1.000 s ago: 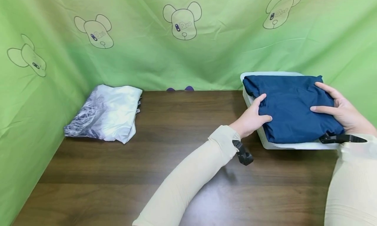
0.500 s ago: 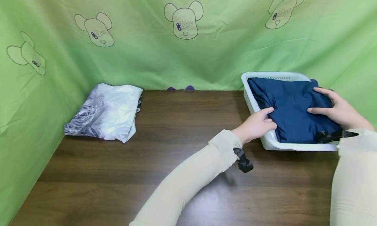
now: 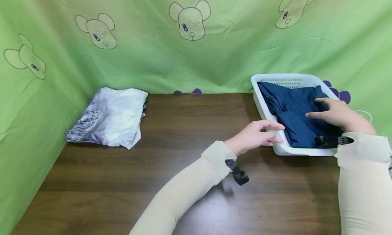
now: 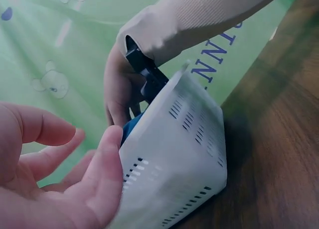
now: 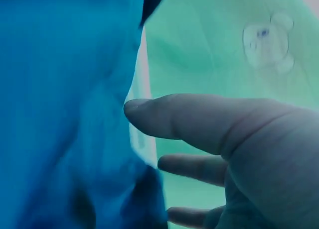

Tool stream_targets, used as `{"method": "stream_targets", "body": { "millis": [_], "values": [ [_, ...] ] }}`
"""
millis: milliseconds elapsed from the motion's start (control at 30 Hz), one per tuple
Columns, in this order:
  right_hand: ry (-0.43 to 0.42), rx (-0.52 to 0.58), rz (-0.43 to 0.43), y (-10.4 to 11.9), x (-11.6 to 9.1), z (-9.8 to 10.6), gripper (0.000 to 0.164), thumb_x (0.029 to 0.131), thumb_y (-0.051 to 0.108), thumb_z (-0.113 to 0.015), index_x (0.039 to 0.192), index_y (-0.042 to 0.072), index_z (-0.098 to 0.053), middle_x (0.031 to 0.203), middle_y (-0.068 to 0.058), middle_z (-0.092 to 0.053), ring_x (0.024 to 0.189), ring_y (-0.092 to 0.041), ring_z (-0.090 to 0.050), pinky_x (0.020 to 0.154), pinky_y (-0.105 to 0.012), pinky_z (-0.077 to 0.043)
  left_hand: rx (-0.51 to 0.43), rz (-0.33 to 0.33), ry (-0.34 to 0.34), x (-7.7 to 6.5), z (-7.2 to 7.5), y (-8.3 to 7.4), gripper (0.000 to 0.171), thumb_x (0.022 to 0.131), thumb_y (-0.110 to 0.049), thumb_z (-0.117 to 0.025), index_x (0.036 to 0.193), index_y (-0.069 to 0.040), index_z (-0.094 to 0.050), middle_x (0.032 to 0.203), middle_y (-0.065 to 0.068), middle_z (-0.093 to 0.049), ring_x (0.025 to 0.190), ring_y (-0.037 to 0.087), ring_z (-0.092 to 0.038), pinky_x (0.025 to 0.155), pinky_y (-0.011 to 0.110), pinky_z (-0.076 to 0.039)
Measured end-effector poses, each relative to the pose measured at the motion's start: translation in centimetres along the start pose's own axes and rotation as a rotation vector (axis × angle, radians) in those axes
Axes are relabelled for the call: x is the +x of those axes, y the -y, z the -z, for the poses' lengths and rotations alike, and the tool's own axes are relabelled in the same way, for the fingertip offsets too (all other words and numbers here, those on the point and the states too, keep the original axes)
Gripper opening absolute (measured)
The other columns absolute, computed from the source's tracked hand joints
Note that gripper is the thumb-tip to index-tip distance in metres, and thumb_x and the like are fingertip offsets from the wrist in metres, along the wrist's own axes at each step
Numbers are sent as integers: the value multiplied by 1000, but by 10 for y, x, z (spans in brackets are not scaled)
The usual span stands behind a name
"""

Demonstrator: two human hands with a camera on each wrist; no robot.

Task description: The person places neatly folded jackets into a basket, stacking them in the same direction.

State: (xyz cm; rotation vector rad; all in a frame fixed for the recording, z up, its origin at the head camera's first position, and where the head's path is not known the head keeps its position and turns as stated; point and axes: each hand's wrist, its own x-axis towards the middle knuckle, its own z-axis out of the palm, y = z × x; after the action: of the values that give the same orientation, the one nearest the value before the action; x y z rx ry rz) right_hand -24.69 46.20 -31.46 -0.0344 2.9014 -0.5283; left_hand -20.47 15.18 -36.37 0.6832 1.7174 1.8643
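Folded dark blue cloth (image 3: 301, 109) lies inside a white plastic basket (image 3: 303, 152) at the right of the table. My left hand (image 3: 252, 136) is at the basket's left rim, its fingers loosely bent with nothing between them; in the left wrist view that hand (image 4: 60, 174) is just outside the slotted wall. Over the right part of the cloth is my right hand (image 3: 340, 115), its fingers extended. The right wrist view shows the thumb (image 5: 169, 114) out straight beside the blue cloth (image 5: 75, 104), gripping nothing.
A folded white and grey cloth (image 3: 117, 117) lies at the left on the brown wooden table (image 3: 196, 160). A green curtain (image 3: 214, 64) with bear drawings hangs behind and at the sides, close to the basket's back.
The blue cloth has gone down into the basket, showing more of its rim. Both hands have let go of it; the left has drawn back left, the right has shifted slightly left.
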Motion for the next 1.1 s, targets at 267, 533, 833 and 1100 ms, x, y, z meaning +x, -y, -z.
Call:
{"method": "stream_targets", "body": {
  "millis": [267, 533, 833, 1100],
  "values": [
    [30, -26, 85, 32, -11, 0, 75, 101, 33, -59, 149, -14, -26, 147, -50, -20, 129, -67, -25, 102, -76, -26, -4, -70, -52, -26, 35, -2, 28, 100, 3, -56, 126, 0, -65, 120, 13, -70, 87, 6, -68, 80, 26, -56],
    [-103, 144, 125, 67, -32, -7, 63, 104, 31, -57, 154, -1, -35, 150, -38, -33, 127, -59, -41, 98, -54, -45, -51, -120, -124, -55, 77, -4, 30, 99, 5, -51, 127, 4, -60, 125, 24, -64, 93, 10, -67, 82, 28, -55],
    [-474, 415, 173, 126, -53, -47, 35, 99, 24, -67, 131, 12, -66, 113, 23, -65, 81, 12, -60, 66, -12, -41, -17, -166, -196, -83, 112, -16, 28, 99, 1, -51, 126, 5, -59, 122, 21, -64, 99, 17, -67, 86, 30, -54],
    [-535, 633, 373, 176, -49, -67, 24, 97, 8, -65, 121, 5, -71, 100, 13, -72, 83, -3, -69, 67, -15, -50, 155, -216, -255, -115, 149, -34, 25, 101, -2, -55, 124, 3, -61, 123, 24, -64, 109, 36, -66, 90, 37, -54]
  ]
}}
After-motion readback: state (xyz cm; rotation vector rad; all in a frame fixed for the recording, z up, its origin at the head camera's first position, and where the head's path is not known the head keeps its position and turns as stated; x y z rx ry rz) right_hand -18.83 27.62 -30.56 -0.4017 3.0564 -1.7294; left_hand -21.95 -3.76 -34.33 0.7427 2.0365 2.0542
